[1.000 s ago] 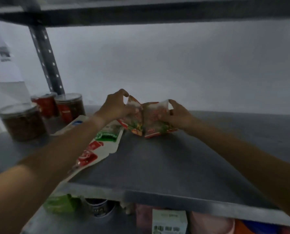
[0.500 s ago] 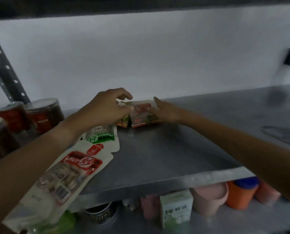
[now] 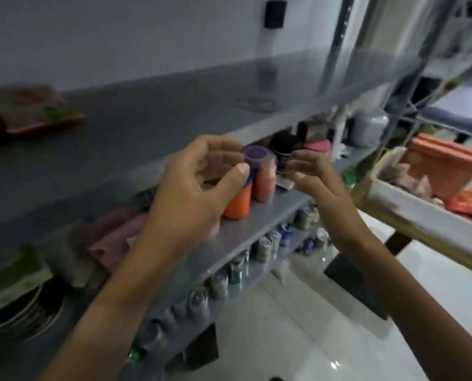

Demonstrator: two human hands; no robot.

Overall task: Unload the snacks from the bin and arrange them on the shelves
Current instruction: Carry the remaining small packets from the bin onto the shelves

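The red and green snack packets (image 3: 28, 111) lie at the far left of the grey shelf (image 3: 146, 125), apart from both hands. My left hand (image 3: 199, 182) hovers in front of the shelf edge, fingers curled and apart, holding nothing. My right hand (image 3: 314, 177) is beside it, open with fingers spread and empty. A bin (image 3: 421, 213) with red and pink snack packs stands at the right, beyond my right hand. The whole view is blurred by motion.
On the shelf below stand an orange jar with a blue lid (image 3: 240, 199) and a pink jar (image 3: 265, 180), just behind my left hand. Lower shelves hold several cans (image 3: 229, 273). Metal uprights (image 3: 336, 37) rise at right; white floor lies below.
Both hands have let go of the snack packets and pulled back from the shelf. The view has swung right, so the packets now sit far left and the bin has come into sight.
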